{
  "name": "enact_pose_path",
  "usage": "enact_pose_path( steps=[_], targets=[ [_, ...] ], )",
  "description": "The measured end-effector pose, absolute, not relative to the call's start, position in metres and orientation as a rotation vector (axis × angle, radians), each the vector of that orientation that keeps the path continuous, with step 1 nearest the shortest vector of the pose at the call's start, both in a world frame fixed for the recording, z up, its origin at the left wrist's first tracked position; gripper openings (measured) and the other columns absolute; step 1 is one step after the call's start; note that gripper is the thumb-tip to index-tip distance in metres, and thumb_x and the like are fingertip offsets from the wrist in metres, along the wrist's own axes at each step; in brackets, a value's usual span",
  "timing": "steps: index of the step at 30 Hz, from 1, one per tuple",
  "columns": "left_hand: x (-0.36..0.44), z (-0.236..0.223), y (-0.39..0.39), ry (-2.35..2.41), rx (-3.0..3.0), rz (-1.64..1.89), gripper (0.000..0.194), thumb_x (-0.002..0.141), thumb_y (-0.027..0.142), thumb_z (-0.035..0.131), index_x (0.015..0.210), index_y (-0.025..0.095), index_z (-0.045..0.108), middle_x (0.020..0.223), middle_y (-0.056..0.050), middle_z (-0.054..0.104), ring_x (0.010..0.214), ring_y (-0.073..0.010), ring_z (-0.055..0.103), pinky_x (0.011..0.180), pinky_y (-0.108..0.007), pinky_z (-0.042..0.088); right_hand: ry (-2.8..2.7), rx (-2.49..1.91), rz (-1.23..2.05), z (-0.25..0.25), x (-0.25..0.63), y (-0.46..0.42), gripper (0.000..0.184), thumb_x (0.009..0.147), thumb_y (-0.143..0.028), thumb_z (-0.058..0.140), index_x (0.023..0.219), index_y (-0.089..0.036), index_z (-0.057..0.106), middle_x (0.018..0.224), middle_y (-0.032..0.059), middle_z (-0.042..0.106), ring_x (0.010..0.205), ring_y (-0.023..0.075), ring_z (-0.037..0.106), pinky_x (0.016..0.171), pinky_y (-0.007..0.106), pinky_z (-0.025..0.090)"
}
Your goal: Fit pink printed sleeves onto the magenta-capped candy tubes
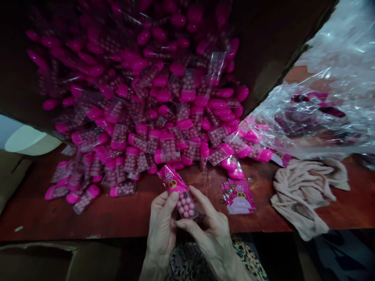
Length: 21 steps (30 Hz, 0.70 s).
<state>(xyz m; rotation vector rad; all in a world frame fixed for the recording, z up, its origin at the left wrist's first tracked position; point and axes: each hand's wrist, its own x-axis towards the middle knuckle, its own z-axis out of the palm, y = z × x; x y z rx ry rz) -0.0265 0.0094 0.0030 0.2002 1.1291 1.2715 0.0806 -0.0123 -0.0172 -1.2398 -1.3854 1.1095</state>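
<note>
Between my two hands is a clear candy container [186, 207] filled with pink balls, tilted over the front edge of the table. A printed pink sleeve [172, 180] covers its upper end, so the cap is hidden. My left hand [164, 218] grips it from the left, thumb pressed on the sleeve. From the right, my right hand [206, 220] holds it with fingers along the side and thumb near the bottom end. A small stack of flat pink printed sleeves [239, 196] lies on the table to the right of my hands.
Pink-capped candy containers [166, 146] spill in a large heap from a dark cardboard box [272, 58] onto the reddish wooden table [125, 218]. At right lie a crumpled beige cloth [304, 191] and clear plastic bags [331, 86]. A pale bowl [29, 140] stands far left.
</note>
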Motion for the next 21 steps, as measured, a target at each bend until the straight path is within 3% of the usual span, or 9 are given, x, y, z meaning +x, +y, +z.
enact_pose_path(
  steps=[3, 9, 14, 21],
  targets=[
    [-0.027, 0.004, 0.009, 1.097, 0.191, 1.225, 0.015, 0.065, 0.026, 0.074, 0.066, 0.013, 0.068, 0.056, 0.000, 0.062, 0.049, -0.0070, 0.052, 0.057, -0.021, 0.047, -1.334, -1.212, 1.168, -0.018, 0.081, -0.016, 0.063, 0.073, -0.020, 0.069, 0.131, -0.020, 0.045, 0.092, 0.0029, 0.072, 0.069, 0.0149, 0.070, 0.066, 0.022, 0.060],
    [-0.035, 0.006, 0.009, 1.156, 0.182, 1.289, 0.019, 0.065, 0.030, 0.074, 0.069, 0.012, 0.069, 0.064, -0.004, 0.067, 0.060, -0.0133, 0.060, 0.066, -0.026, 0.050, -1.431, -1.185, 1.206, -0.016, 0.080, -0.015, 0.055, 0.078, -0.024, 0.064, 0.130, -0.021, 0.048, 0.072, -0.0001, 0.070, 0.045, 0.0105, 0.062, 0.043, 0.018, 0.055],
    [-0.034, 0.009, 0.005, 1.182, 0.232, 1.283, 0.020, 0.060, 0.029, 0.077, 0.068, 0.012, 0.071, 0.061, -0.004, 0.067, 0.056, -0.0132, 0.059, 0.063, -0.027, 0.049, -1.400, -1.169, 1.186, -0.012, 0.082, -0.014, 0.052, 0.079, -0.024, 0.062, 0.129, -0.023, 0.050, 0.063, -0.0009, 0.066, 0.045, 0.0115, 0.061, 0.039, 0.018, 0.053],
    [-0.037, 0.005, 0.006, 1.165, 0.278, 1.269, 0.016, 0.057, 0.025, 0.079, 0.066, 0.014, 0.071, 0.060, -0.002, 0.067, 0.056, -0.0116, 0.057, 0.061, -0.023, 0.048, -1.274, -1.194, 1.383, -0.010, 0.081, -0.014, 0.052, 0.080, -0.025, 0.060, 0.130, -0.020, 0.047, 0.055, -0.0048, 0.058, 0.036, 0.0056, 0.048, 0.035, 0.014, 0.045]
  ],
)
